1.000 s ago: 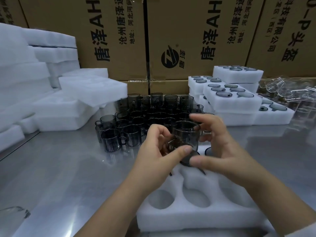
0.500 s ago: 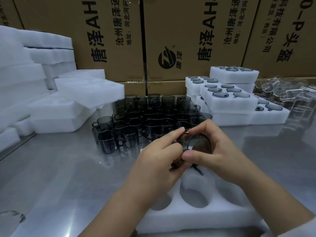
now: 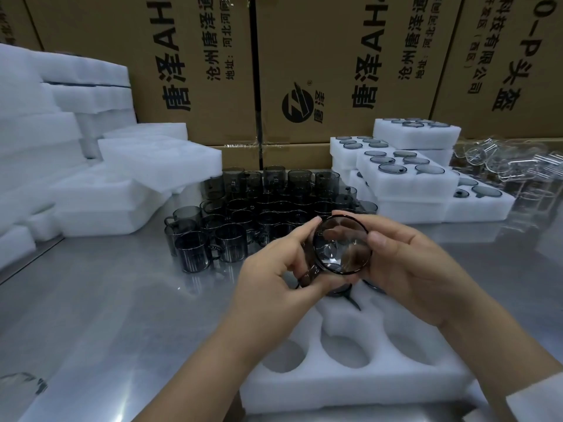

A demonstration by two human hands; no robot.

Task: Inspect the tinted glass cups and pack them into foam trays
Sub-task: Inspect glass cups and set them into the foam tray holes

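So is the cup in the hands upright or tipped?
Tipped: the cup has its round mouth facing the camera, between left hand and right hand.

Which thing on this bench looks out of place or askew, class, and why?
The filled foam trays at the right are stacked crookedly, each offset from the one below. The held cup is tipped only for inspection.

Your left hand covers most of the handle of the cup, and with your right hand it hides the far end of the foam tray. The boxes run off the top edge; the clear glassware at right is blurred.
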